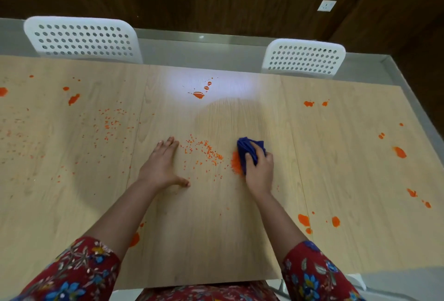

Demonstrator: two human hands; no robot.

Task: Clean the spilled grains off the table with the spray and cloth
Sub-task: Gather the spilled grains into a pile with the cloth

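- The left hand (161, 166) lies palm down on the pale wood-grain counter (216, 240). Its fingers (168, 144) are straight and close together, pointing away from the person. The thumb is spread out toward the other hand, and the hand holds nothing.
- The right hand (259, 171) grips a bunched dark blue cloth (246, 150). Its fingers (257, 149) are curled over the top of the wad, which rests on the counter.
- A small dense heap of orange grains (236, 162) sits against the cloth's edge, just left of the right fingers, on the side facing the left hand.
- A loose scatter of orange grains (206, 153) lies between the two hands. It starts just beside the left fingers and runs toward the heap.
- A thinner sprinkle of grains (110, 123) spreads beyond and to the left of the left fingers.
- A wet-looking orange blot (199, 94) lies well ahead of both sets of fingers, under a bright glare.
- Further orange smears (399, 152) lie well to the right of the right fingers, and one orange patch (134, 239) is beside the left forearm, nearer the person.
- Two white perforated chair backs (84, 37) (304, 58) stand at the counter's far edge, well beyond the fingers.
- Red floral sleeves (79, 269) cover both upper arms.
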